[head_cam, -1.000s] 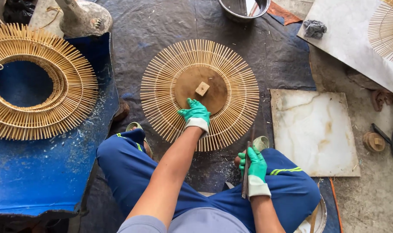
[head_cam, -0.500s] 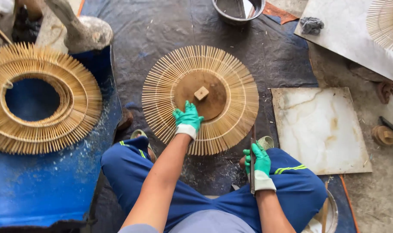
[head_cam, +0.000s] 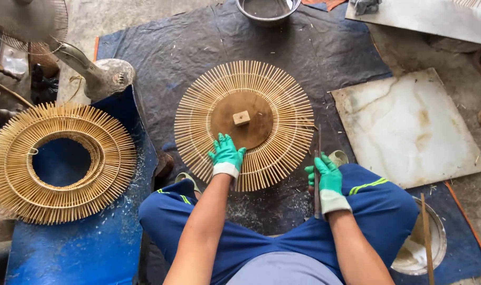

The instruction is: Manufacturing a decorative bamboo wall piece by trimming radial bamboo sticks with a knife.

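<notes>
Head view, counted: two bamboo sunburst discs, one thin dark rod, one flat pale slab (head_cam: 409,126), two metal bowls, one fan, two gloved hands.

Centre sunburst disc (head_cam: 244,122) lies flat on a dark tarp (head_cam: 325,47), straight ahead of the seated person's knees. It is a ring of thin bamboo sticks set radially around a round brown board, with a small wooden block (head_cam: 241,117) at the middle.

Left hand (head_cam: 226,155), green glove with white cuff, fingers spread and pressed flat on the disc's near edge, at the seam between brown board and sticks. Not gripping anything.

Right hand (head_cam: 325,171), same glove, is closed around the thin dark rod (head_cam: 318,174), held upright (material not clear). It sits just off the disc's right rim, beside the right knee, not touching the disc. Hands are well apart.

Second sunburst (head_cam: 58,161), open-centred with double ring of sticks, rests on a blue surface (head_cam: 92,248) to the left, away from both hands.

Pale slab is smooth, stained, squarish, to the right of the disc. One metal bowl (head_cam: 267,9) at top edge; the other bowl (head_cam: 433,248) by the right thigh holds white stuff and a stick. Fan (head_cam: 32,21) with grimy base at upper left.
</notes>
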